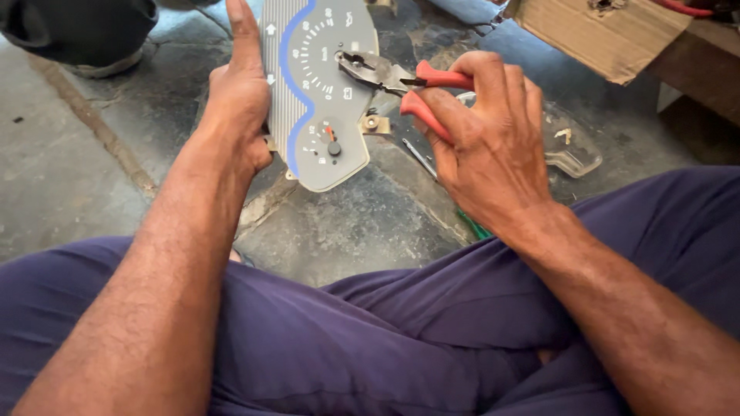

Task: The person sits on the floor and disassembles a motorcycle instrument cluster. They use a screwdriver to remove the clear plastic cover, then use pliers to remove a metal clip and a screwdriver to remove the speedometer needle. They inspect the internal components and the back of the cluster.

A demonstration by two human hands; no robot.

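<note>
- Here, the grey stone floor [69, 169] with cracks fills the far part of the scene; a torn brown cardboard box [609, 35] is at the far right.
- The flat grey plastic instrument dial face with a blue curved band and white numbers [312, 85] is held upright in the middle, above the floor, just beyond the person's knees in purple trousers [370, 339].
- The left hand [239, 100] is closed on the left edge of the dial face, thumb pointing up; I think this grip should stay firm, so the thin panel does not bend.
- The right hand [482, 131] is clamped on the red-handled steel pliers [393, 77].
- The plier jaws touch the face near the large scale; a gentle squeeze seems wise, because the print scratches easily.
- A clear plastic cover [574, 150] lies on the floor at the right; a thin metal tool with a green handle [432, 173] lies under the right hand.
</note>
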